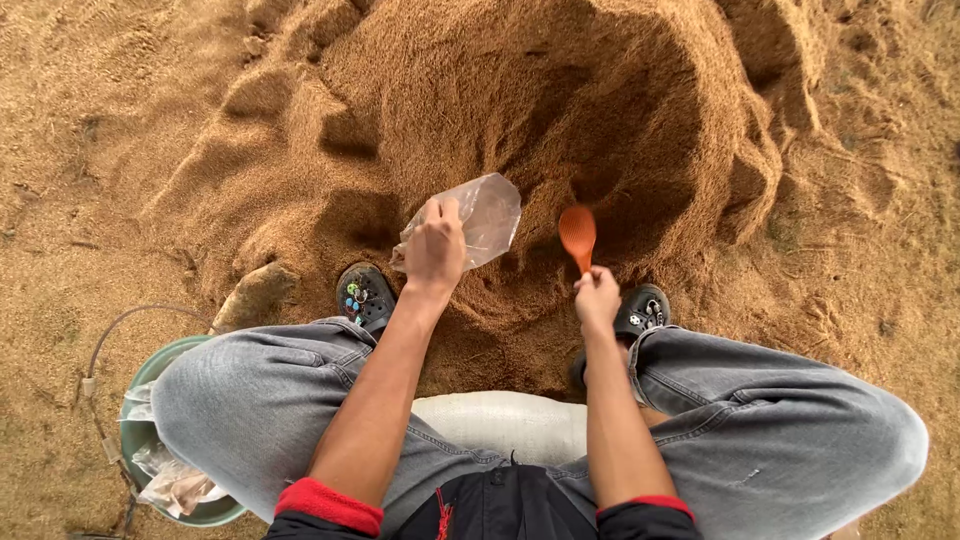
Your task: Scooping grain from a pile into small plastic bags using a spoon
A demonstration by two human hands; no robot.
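My left hand (435, 245) grips a clear plastic bag (487, 213), held out over the edge of a big heap of tan sawdust (520, 110). My right hand (597, 297) holds the handle of an orange plastic spoon (578, 235), whose bowl points away from me toward the heap. The bag and the spoon are apart, about a hand's width from each other. I sit with knees spread, both arms reaching forward between them.
My black clogs (365, 297) rest at the foot of the heap. A green bucket (140, 430) with crumpled plastic bags and a wire handle stands by my left knee. A white sack (505, 420) lies under me. Loose sawdust covers the ground all around.
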